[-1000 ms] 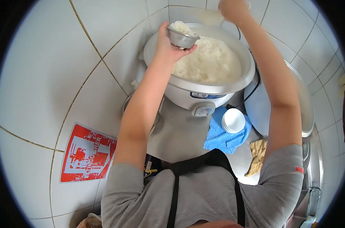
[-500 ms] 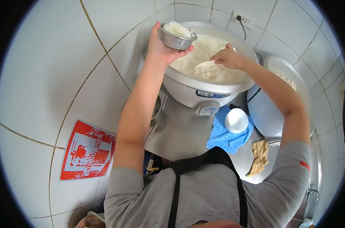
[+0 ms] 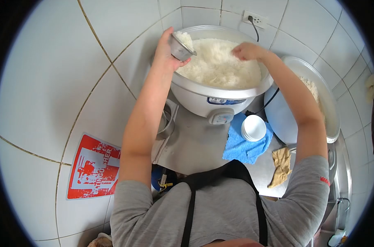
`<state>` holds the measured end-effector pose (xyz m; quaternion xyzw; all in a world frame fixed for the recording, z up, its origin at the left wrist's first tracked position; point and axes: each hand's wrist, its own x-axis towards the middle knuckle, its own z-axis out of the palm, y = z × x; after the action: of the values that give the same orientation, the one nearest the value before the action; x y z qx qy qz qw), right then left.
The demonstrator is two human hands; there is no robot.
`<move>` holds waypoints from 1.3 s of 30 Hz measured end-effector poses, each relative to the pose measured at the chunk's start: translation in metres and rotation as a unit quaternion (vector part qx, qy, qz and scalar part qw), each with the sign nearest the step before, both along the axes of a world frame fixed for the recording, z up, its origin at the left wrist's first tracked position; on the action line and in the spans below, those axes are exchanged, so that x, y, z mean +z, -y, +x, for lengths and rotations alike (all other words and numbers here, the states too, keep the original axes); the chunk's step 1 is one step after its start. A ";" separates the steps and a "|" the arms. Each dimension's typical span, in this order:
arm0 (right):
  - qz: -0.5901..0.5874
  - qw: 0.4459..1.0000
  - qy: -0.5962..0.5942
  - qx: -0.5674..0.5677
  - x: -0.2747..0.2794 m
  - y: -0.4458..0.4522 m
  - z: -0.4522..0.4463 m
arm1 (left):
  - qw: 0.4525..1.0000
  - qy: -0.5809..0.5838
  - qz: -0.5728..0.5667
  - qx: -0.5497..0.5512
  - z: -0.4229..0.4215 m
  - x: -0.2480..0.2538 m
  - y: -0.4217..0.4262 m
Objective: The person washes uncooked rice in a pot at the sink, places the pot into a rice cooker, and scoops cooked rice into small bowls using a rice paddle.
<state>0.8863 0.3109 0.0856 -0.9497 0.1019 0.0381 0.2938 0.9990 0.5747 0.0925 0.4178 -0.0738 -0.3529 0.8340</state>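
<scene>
My left hand point(image 3: 165, 52) grips a small metal bowl point(image 3: 181, 50) with a mound of white rice point(image 3: 184, 39) in it. The bowl tilts to the right, above the left rim of a large rice cooker point(image 3: 190, 93). Cooked rice point(image 3: 224, 75) fills much of the cooker's pot. Over the pot's right side, my right hand point(image 3: 248, 52) is closed around a white rice paddle; its blade blends into the rice and cannot be made out.
Stacked white cups point(image 3: 254, 128) stand on a blue cloth point(image 3: 240, 146). A tan cloth point(image 3: 281, 166) lies nearby. At right is a second large pot point(image 3: 277, 119) holding rice. A metal container point(image 3: 167, 119) sits left of the cooker. A plugged-in cord point(image 3: 254, 28) hangs from the wall outlet.
The bowl has tipped over toward the right and moved slightly left in view. My right hand has lifted a little, and the paddle's blade no longer shows clearly against the rice.
</scene>
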 end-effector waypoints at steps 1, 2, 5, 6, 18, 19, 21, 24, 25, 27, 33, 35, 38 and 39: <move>-0.045 0.999 0.023 -0.017 0.011 0.001 0.007 | 1.000 -0.005 0.006 -0.006 -0.003 0.000 0.004; -0.090 0.994 0.044 -0.035 0.023 -0.006 0.008 | 1.000 -0.010 0.012 -0.012 -0.009 0.000 0.011; -0.027 0.991 0.077 -0.103 0.042 -0.061 -0.005 | 1.000 -0.022 0.004 -0.019 -0.014 -0.005 0.038; -0.097 0.988 0.057 -0.105 0.045 -0.080 -0.005 | 0.999 -0.027 -0.004 -0.020 -0.013 -0.006 0.046; -0.262 0.904 0.331 -0.069 0.025 -0.035 -0.017 | 0.986 -0.061 -0.115 -0.101 -0.007 -0.009 0.051; -0.239 0.901 0.350 -0.096 0.031 -0.031 -0.016 | 0.984 -0.077 -0.115 -0.109 -0.009 -0.008 0.049; -0.051 0.967 0.199 -0.151 0.043 -0.024 -0.014 | 0.979 -0.111 -0.115 -0.126 -0.013 -0.006 0.045; 0.160 0.971 0.071 -0.161 0.041 -0.042 -0.013 | 0.974 -0.076 -0.130 -0.167 -0.008 -0.011 0.051; 0.216 0.963 0.048 -0.153 0.038 -0.051 -0.013 | 0.978 -0.070 -0.119 -0.158 -0.010 -0.009 0.051; 0.135 0.976 0.062 -0.157 0.036 -0.062 -0.016 | 0.983 -0.058 -0.100 -0.141 -0.015 0.000 0.049; -0.016 0.980 0.125 -0.157 0.012 -0.053 -0.003 | 0.982 -0.096 -0.099 -0.127 -0.013 -0.011 0.052; 0.059 0.967 0.153 -0.194 0.019 -0.054 -0.002 | 0.985 -0.079 -0.105 -0.111 -0.013 -0.008 0.054; -0.054 0.956 0.226 -0.181 0.006 -0.069 0.005 | 0.988 -0.030 -0.121 -0.086 -0.010 -0.011 0.060; -0.126 0.945 0.252 -0.167 -0.004 -0.076 0.010 | 0.989 -0.010 -0.124 -0.079 -0.010 -0.014 0.062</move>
<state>0.8961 0.3867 0.0812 -0.9270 0.1858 -0.2648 0.1898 0.9891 0.5130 0.0787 0.3005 -0.1413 -0.4105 0.8493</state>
